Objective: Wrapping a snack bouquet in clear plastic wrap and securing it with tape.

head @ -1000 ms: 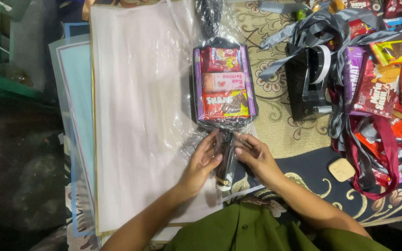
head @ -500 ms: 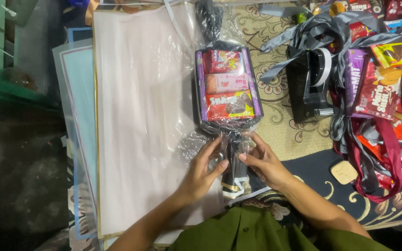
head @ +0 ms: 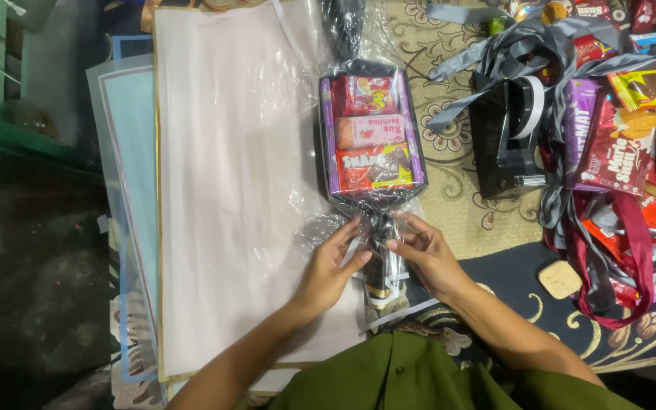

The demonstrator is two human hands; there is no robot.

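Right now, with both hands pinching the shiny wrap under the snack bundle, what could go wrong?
The clear wrap is only bunched between the left hand and right hand, so it might spring open if either lets go. Pulling hard could tear the thin film. The snack packs could slide out of line if the bundle tilts.

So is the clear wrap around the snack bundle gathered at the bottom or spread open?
Gathered. Below the snack bundle the clear wrap narrows to a neck, pinched between the left hand and right hand.
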